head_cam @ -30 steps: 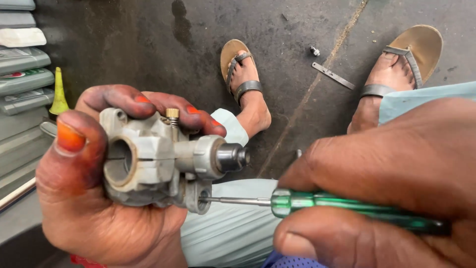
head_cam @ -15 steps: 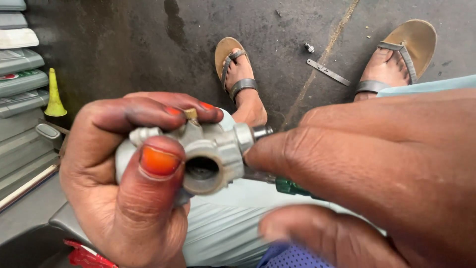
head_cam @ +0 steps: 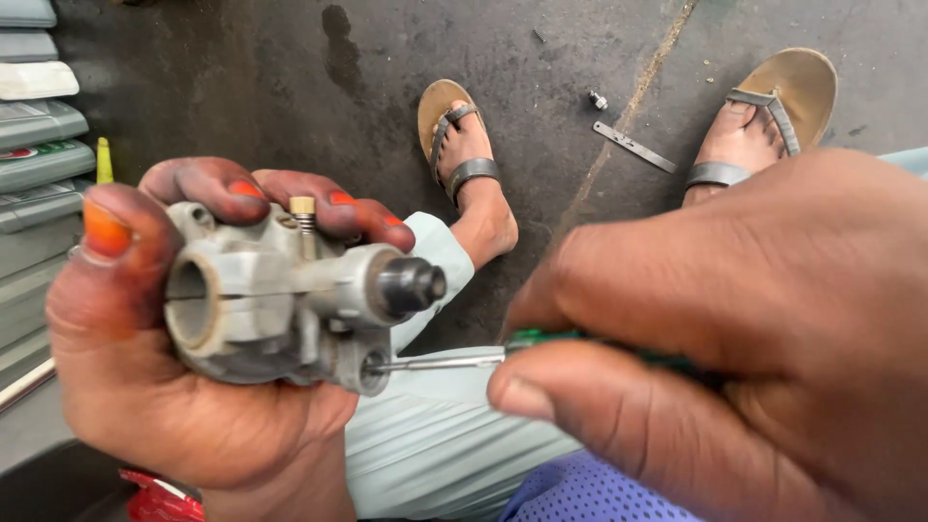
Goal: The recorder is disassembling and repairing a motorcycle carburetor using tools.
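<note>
Carburetor body (head_cam: 280, 304) is gripped in closed left hand (head_cam: 184, 387); green screwdriver (head_cam: 454, 362), pinched by right hand (head_cam: 735, 358), should be kept straight w/ the port, tip probably seated.

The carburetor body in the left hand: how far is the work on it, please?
Done: the left hand grips the grey carburetor body, and the screwdriver tip already sits in a hole at its lower corner. In hand: the right hand holds the green handle in line with that hole. Left: a small bolt and a flat metal strip lie loose on the floor.
</note>
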